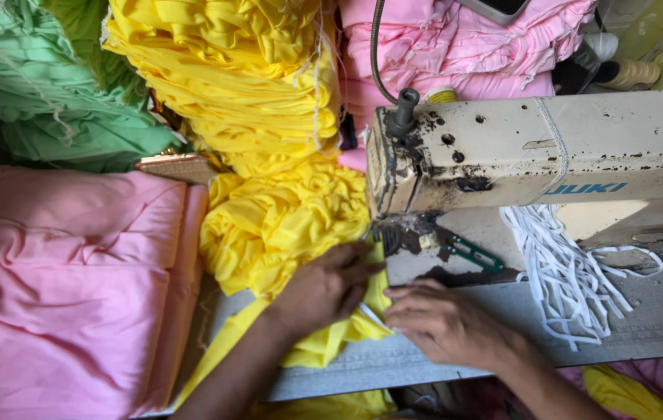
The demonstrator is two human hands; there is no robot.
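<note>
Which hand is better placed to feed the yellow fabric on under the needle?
Probably the left hand: it lies flat on the yellow fabric right beside the sewing machine head. The right hand sits nearer, at the fabric's edge, pinching a white strip.

head view | worn on the person's head | faces steeply down, close over the sewing machine (533, 155) and table edge (658, 327) | single view, nothing shared
</note>
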